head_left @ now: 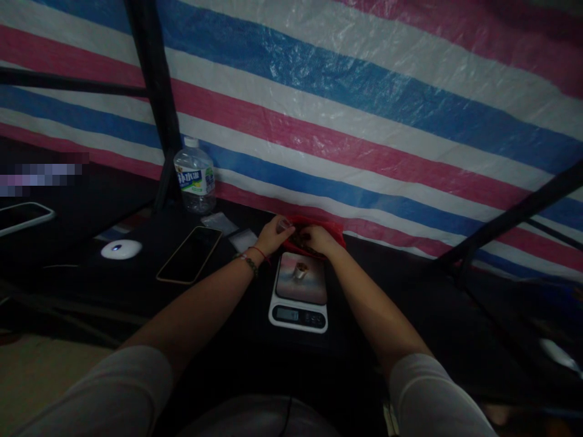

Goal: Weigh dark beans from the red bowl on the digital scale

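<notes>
We take the kitchen scale (298,295) as our landmark; it sits on the dark surface (392,315) with a small pale object (299,271) resting on its platform. Far to the left of the scale a phone (22,216) lies at the frame edge, and nearer in we see a white oval device (121,249) with a small light on it. Still left of the scale, closer, a second phone (189,254) lies face up with a dark screen. Behind that, left of the scale and against the striped tarp (364,97), a water bottle (195,180) stands upright, with small clear packets (232,230) lying between it and the scale. Just behind the scale's far left corner our left hand (274,235) has its fingers curled closed on something small and pale; what it is we cannot tell. A red string and a bead bracelet (250,262) circle that wrist. Directly behind the scale lies a red bag (334,230), and our right hand (316,238) rests on it just right of the left hand, fingers bent down into the bag's opening, gripping its edge or contents; which we cannot tell
</notes>
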Motion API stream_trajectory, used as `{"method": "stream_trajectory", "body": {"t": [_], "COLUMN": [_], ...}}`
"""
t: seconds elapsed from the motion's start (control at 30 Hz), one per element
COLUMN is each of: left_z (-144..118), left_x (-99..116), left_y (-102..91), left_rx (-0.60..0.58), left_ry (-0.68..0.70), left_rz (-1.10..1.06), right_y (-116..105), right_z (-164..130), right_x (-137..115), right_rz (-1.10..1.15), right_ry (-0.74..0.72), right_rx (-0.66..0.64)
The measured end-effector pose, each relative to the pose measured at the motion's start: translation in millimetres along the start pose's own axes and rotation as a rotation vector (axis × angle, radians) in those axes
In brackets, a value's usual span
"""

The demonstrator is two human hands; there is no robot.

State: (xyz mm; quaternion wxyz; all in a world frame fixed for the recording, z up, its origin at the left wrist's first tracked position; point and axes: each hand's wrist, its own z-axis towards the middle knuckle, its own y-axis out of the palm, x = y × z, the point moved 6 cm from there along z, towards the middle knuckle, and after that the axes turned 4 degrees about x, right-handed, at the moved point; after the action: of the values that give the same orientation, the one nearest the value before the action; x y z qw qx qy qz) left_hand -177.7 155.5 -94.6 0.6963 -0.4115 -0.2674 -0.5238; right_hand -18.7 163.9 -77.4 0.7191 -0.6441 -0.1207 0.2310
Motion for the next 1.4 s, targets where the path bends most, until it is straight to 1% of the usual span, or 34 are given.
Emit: {"method": "stream_trajectory", "body": {"t": [0.1, 0.3, 0.5, 0.63, 0.77, 0.83, 1.03, 1.23, 1.4], "left_z": [0, 0, 0, 0, 0, 1, 0, -1, 0], "left_x": [-2, -1, -1, 1, 0, -1, -2, 3, 1], "left_y": [-0.1, -0.1, 0.8, 0.5, 1.4, 2.1, 2.1, 0.0, 1.3], "left_rx": [0.004, 0.019, -0.004, -0.008, -0.014, -0.014, -0.017, -0.024, -0.016], "left_ry": [-0.004, 0.007, 0.008, 0.019, 0.025, 0.023, 0.014, 0.023, 0.020], "left_rz": [0.005, -0.006, -0.017, -0.024, -0.026, -0.019, -0.003, 0.018, 0.013], "right_y": [1, 4, 10, 10, 11, 10, -1, 0, -5], "right_z": [-1, -2, 5, 8, 4, 1, -10, -13, -17], "right_x": [3, 10, 11, 11, 11, 12, 16, 21, 19], "right_rz": [0.000, -0.003, -0.001, -0.008, -0.027, -0.021, 0.037, 0.023, 0.035], "right_ry": [0.026, 0.076, 0.105, 0.101, 0.103, 0.104, 0.093, 0.127, 0.136], "right_rx": [-0.004, 0.044, -0.037, -0.043, -0.051, -0.034, 0.091, 0.144, 0.210]}}
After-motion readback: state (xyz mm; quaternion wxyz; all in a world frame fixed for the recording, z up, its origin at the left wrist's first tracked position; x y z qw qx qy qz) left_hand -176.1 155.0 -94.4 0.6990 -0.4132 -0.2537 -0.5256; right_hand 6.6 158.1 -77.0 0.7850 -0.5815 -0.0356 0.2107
